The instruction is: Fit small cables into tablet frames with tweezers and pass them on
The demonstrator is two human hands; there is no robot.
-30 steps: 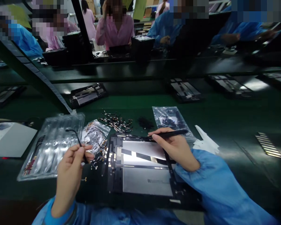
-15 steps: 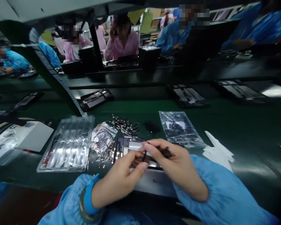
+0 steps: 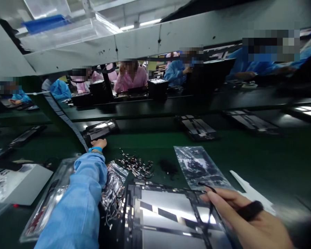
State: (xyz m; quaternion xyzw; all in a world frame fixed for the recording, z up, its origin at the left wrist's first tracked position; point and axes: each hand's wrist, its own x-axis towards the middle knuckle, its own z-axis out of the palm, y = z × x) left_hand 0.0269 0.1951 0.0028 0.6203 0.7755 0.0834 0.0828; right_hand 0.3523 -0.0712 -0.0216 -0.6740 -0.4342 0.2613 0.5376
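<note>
My left hand (image 3: 99, 143) is stretched far forward to the near edge of an opened tablet (image 3: 101, 129) on the green belt. Its fingers are small and partly hidden, so their grip does not show. In the foreground lies another opened tablet (image 3: 166, 204), its silver battery and dark frame facing up. Over its right side, my right hand (image 3: 251, 216) is closed, pinching a thin black cable (image 3: 209, 188) between thumb and forefinger. A thick dark piece (image 3: 250, 211), too blurred to name, lies across its other fingers.
Loose small cables (image 3: 134, 164) and a plastic bag (image 3: 115, 186) lie left of centre. Behind the near tablet are a black pile (image 3: 168, 166) and a clear bag (image 3: 199, 166). White strips (image 3: 251, 193) lie right; a clear tray (image 3: 54, 186) is left. Co-workers sit beyond the belt.
My left hand has left the near tablet and reached forward to the tablet on the belt. My right hand has moved right, still holding the black cable. The view has tilted up.
</note>
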